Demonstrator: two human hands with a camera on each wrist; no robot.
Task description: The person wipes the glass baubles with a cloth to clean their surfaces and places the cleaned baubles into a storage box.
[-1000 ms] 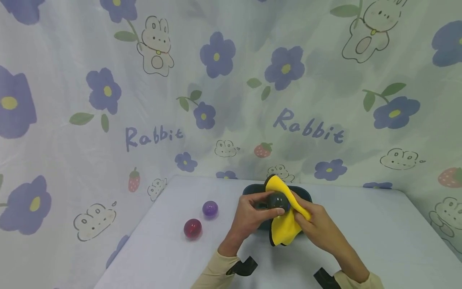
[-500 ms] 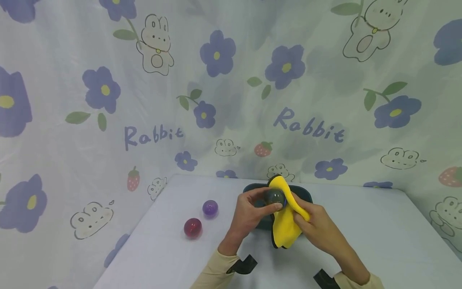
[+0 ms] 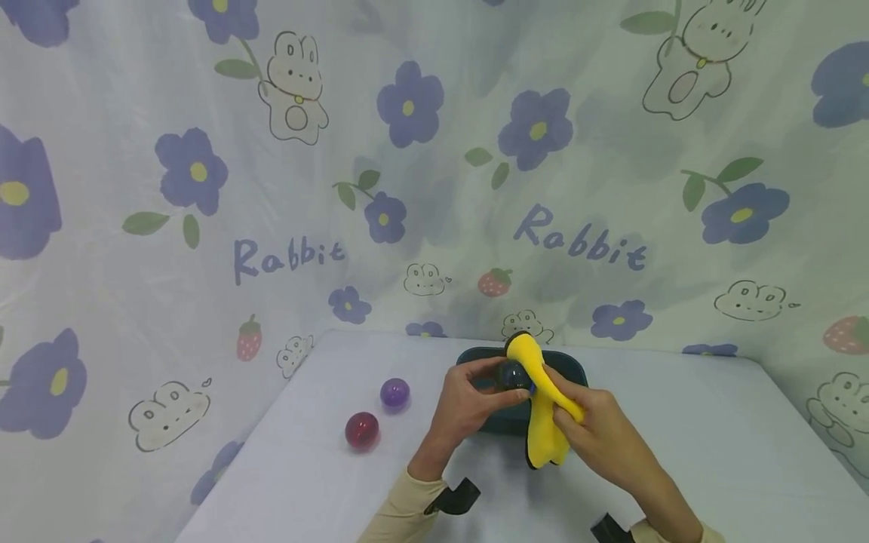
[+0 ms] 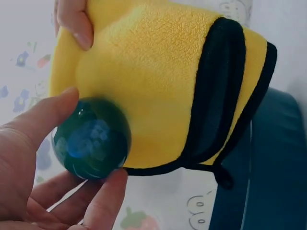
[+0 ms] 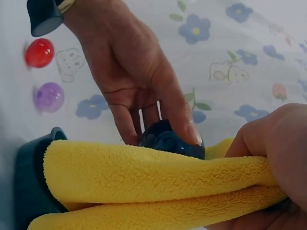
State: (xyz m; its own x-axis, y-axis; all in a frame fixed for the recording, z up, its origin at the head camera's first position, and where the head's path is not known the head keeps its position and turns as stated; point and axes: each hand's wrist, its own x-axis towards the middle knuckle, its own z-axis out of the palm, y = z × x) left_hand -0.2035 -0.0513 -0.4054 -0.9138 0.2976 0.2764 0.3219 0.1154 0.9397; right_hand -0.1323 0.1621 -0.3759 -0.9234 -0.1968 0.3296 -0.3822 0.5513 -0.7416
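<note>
A dark, glossy see-through ball (image 4: 92, 139) is pinched between the thumb and fingers of my left hand (image 3: 462, 400). My right hand (image 3: 604, 430) grips a folded yellow cloth (image 3: 543, 422) with black edging, thumb on one side and fingers on the other. The cloth's upper part lies against the ball's right side, and its lower part hangs down. Both hands are held over a dark teal container (image 3: 573, 367), whose inside is mostly hidden by them. In the right wrist view the cloth covers the lower part of the ball.
On the white table (image 3: 305, 490), left of the hands, lie a purple ball (image 3: 395, 394) and a red ball (image 3: 362, 431). A patterned curtain (image 3: 462, 188) hangs behind the table and along its sides. Black wrist mounts (image 3: 456, 498) sit on the sleeves.
The ball has shifted slightly left and turned in my left hand. My right hand has swung the cloth, whose hanging end now sits further right and looks narrower.
</note>
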